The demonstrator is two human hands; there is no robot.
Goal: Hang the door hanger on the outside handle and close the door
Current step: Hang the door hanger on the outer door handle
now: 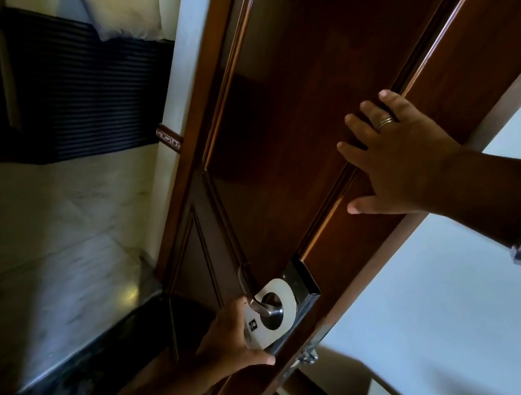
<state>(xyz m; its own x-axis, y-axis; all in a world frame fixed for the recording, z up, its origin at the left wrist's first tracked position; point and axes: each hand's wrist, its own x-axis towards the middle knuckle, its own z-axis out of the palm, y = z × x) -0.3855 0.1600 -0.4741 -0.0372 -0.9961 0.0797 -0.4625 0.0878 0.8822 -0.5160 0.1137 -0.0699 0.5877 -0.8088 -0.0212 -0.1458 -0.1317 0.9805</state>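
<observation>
A dark brown wooden door [284,114] fills the middle of the head view, standing ajar. Its silver lever handle [269,309] sits low on a dark lock plate [304,285]. A white door hanger [288,298] has its round hole looped over the handle. My left hand [232,338] comes up from below and grips the lower part of the hanger, just under the handle. My right hand [394,158] rests flat on the door's panel near its edge, fingers spread, holding nothing.
A pale wall [460,302] runs along the right beside the door's edge, where a metal latch [307,355] shows. At the left stands a dark slatted basket [73,87] with a white pillow [119,5] in it. The floor [38,227] is light marble with a dark threshold strip.
</observation>
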